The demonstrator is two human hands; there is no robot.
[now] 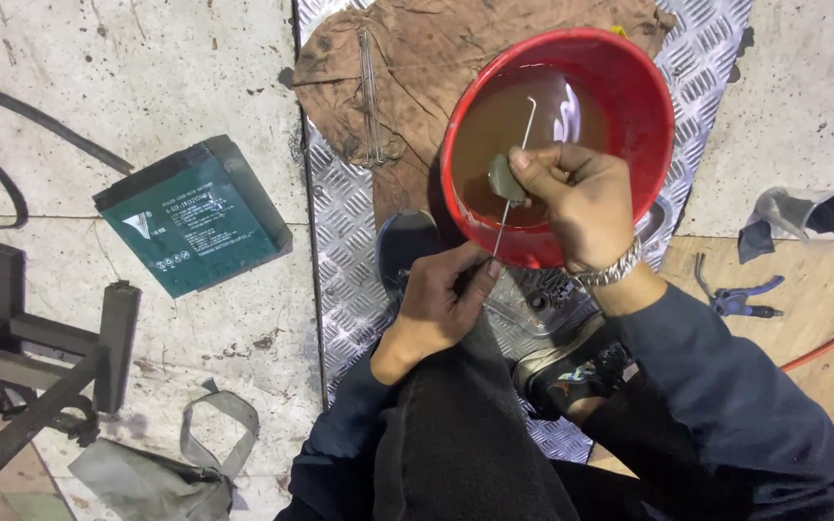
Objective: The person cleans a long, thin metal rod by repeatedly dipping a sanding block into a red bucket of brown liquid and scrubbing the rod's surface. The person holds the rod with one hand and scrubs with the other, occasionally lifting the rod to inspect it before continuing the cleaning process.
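Note:
A thin metal spoke (523, 145) runs from my left hand up over a red bucket (649, 87) of brownish water. My left hand (441, 299) pinches the spoke's lower end above my knee. Over the bucket's near side, my right hand (581, 203), with a metal wristwatch, presses a small grey-green pad (504, 180) against the spoke's middle. The spoke's top end is bent into a small hook. A bundle of similar spokes (371, 96) lies on a brown cloth (417, 58) to the bucket's left.
A dark green box-shaped battery (190, 217) lies on the concrete floor at left, beside a black metal stool frame (41, 347) and grey straps (176, 463). Ribbed metal plate (335, 241) lies under my shoes. Blue-handled pliers (740, 294), a plastic bag and an orange hose are at right.

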